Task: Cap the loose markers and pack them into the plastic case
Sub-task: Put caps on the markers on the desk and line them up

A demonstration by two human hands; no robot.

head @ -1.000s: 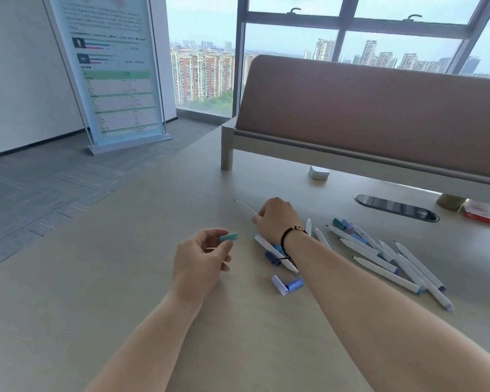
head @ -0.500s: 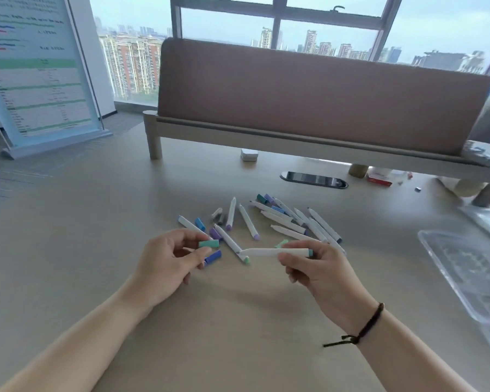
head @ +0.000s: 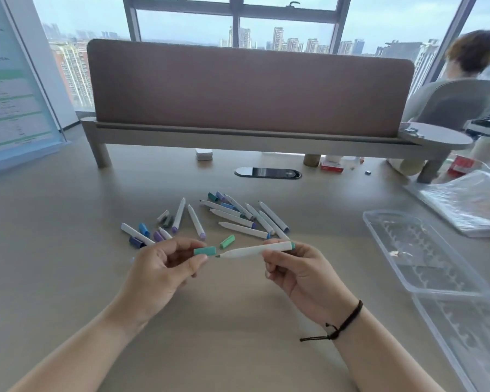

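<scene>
My left hand [head: 164, 267] pinches a teal cap [head: 204, 251] between thumb and fingers. My right hand [head: 294, 267] holds a white marker [head: 255, 249] with a teal end, its bare tip pointing left, a small gap from the cap's mouth. Both are raised a little above the wooden table [head: 68, 222]. Behind them lie several loose white markers [head: 238, 219] and loose caps, among them a green cap [head: 227, 241] and a blue cap [head: 144, 230]. The clear plastic case [head: 425, 258] lies open at the right, and I see no markers in it.
A padded desk divider [head: 249, 89] on legs spans the back of the table. A cable grommet [head: 267, 173], a small white box [head: 203, 154] and a red box [head: 332, 166] sit beneath it. A plastic bag [head: 470, 202] lies far right. A person sits at the back right.
My right hand picked up the white marker from the table and brought it toward the teal cap in my left hand. The camera view swung right, revealing the case.
</scene>
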